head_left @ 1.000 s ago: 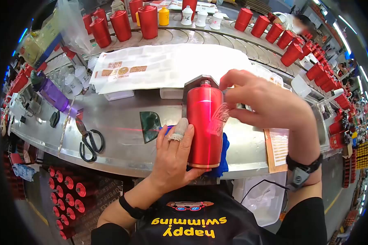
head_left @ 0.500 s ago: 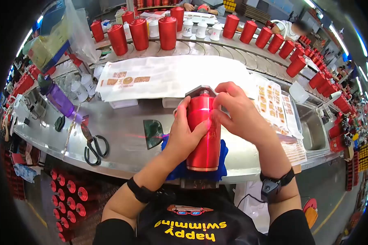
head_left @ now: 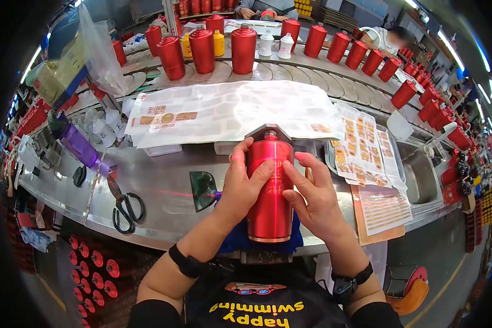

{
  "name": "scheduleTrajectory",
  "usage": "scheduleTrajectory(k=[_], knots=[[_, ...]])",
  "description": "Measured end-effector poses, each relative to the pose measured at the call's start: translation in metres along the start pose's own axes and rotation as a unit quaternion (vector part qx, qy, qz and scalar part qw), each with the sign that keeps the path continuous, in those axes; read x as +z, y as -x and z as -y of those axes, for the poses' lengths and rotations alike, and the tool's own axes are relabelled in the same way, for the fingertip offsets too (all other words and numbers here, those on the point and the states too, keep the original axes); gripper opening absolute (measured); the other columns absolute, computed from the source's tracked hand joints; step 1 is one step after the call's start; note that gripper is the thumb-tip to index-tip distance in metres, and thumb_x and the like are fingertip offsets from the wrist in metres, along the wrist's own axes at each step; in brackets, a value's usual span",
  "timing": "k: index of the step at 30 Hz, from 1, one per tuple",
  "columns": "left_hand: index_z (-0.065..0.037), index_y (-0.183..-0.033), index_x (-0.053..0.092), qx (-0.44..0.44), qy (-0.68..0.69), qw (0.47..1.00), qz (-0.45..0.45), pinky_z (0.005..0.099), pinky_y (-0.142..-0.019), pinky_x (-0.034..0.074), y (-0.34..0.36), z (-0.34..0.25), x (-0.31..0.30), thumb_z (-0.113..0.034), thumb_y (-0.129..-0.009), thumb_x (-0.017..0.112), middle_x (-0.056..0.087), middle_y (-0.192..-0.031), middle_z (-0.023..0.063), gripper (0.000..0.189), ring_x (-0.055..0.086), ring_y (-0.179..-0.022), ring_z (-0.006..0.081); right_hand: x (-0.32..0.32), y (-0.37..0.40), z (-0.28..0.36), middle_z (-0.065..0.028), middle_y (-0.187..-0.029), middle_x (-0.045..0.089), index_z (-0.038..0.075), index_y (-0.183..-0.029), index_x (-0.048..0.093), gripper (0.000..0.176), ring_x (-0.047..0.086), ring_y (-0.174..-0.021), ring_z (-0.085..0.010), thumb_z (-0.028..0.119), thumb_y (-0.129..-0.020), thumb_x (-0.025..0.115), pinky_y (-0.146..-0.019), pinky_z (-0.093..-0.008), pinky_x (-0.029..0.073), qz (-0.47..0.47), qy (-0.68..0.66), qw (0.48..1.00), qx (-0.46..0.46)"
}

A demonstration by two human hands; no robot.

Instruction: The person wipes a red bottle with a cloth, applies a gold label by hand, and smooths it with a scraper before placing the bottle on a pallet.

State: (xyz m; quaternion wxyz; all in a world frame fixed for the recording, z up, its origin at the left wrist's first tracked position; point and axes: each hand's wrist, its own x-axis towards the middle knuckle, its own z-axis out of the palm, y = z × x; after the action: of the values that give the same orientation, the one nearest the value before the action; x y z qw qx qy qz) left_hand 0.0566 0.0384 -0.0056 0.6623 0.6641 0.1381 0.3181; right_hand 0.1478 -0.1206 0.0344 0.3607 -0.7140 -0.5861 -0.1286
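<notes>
A glossy red bottle [head_left: 270, 213] with small gold characters lies on a blue cloth [head_left: 298, 238], its neck pointing away from me against a grey metal bracket [head_left: 283, 133]. My left hand [head_left: 239, 183] is wrapped round its left side, the thumb on the front. With fingers apart, my right hand [head_left: 314, 199] touches the upper right side of the bottle with a fingertip. Thin red laser lines cross the bottle. Left of it is a dark green scraper [head_left: 203, 191].
Beyond the bottle lies a white decal sheet [head_left: 229, 109]. Black scissors [head_left: 127, 208] and a purple bottle [head_left: 76, 139] are at left, smaller decal sheets [head_left: 361, 145] and a sink [head_left: 418, 175] at right. Red bottles [head_left: 243, 50] stand on the conveyor [head_left: 268, 74]. Two people sit beyond.
My right hand has moved down from the bottle's neck to its right side. Bottles on the conveyor have shifted right, and yellow ones now show. The head view has shifted slightly.
</notes>
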Motion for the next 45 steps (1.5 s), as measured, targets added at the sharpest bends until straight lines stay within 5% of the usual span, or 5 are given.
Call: scheduleTrajectory(k=[6, 18, 45], knots=[[0.007, -0.143, 0.031, -0.059, 0.076, 0.995, 0.020, 0.0366, -0.104, 0.041, -0.004, -0.001, -0.002, -0.034, -0.094, 0.065, 0.048, -0.135, 0.0252, 0.072, 0.051, -0.124, 0.0279, 0.008, 0.003, -0.001, -0.0237, -0.131, 0.050, 0.002, -0.130, 0.059, 0.050, 0.051, -0.118, -0.0411, 0.016, -0.084, 0.073, -0.098, -0.0454, 0.045, 0.003, -0.027, 0.999, 0.023], [0.008, -0.149, 0.018, -0.014, 0.004, 0.999, 0.037, 0.0381, -0.108, 0.039, 0.009, 0.003, -0.003, -0.038, -0.090, 0.069, 0.039, -0.143, 0.0286, 0.090, 0.046, -0.130, 0.0312, 0.004, 0.010, 0.000, -0.0246, -0.132, 0.049, 0.003, -0.133, 0.057, 0.050, 0.051, -0.118, -0.0413, 0.020, -0.088, 0.071, -0.098, -0.0451, 0.045, 0.008, -0.052, 0.997, 0.048], [0.004, -0.153, 0.012, -0.049, 0.100, 0.992, 0.054, 0.0330, -0.107, 0.038, 0.017, -0.007, -0.004, -0.031, -0.098, 0.061, 0.041, -0.143, 0.0199, 0.081, 0.046, -0.128, 0.0222, 0.006, 0.017, -0.002, -0.0241, -0.133, 0.048, 0.004, -0.134, 0.056, 0.050, 0.052, -0.116, -0.0394, 0.021, -0.090, 0.069, -0.097, -0.0436, 0.045, 0.002, -0.082, 0.995, 0.050]])
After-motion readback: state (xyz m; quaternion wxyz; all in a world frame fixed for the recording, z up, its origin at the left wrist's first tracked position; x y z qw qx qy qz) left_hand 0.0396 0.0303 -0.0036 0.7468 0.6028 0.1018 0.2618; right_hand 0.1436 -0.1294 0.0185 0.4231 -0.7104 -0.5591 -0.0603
